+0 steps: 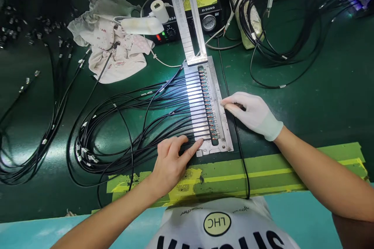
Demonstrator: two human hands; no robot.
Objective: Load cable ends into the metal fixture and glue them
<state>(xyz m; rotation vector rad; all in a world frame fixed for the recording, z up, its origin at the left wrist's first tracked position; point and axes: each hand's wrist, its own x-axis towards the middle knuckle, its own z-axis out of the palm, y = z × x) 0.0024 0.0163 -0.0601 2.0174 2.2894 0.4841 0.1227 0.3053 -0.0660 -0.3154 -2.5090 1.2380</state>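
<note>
A metal jig plate (222, 113) lies on the green mat with several thin black cables (163, 103) laid side by side across it, their ends in a slot. My bare left hand (172, 160) rests on the cables at the plate's near left corner, fingers stretched out and pressing the nearest cables down. My right hand (253, 113), in a white glove, lies on the plate's right edge with its fingers curled together against the metal. It holds nothing that I can make out.
The cables loop into a bundle (87, 148) at left. More cable bundles (277, 42) lie at the back right and far left. A crumpled cloth (111, 46), a white lamp (143, 25), a black control box (204, 15) and two upright metal rails (187, 15) stand behind. Yellow-green tape (263, 171) marks the front edge.
</note>
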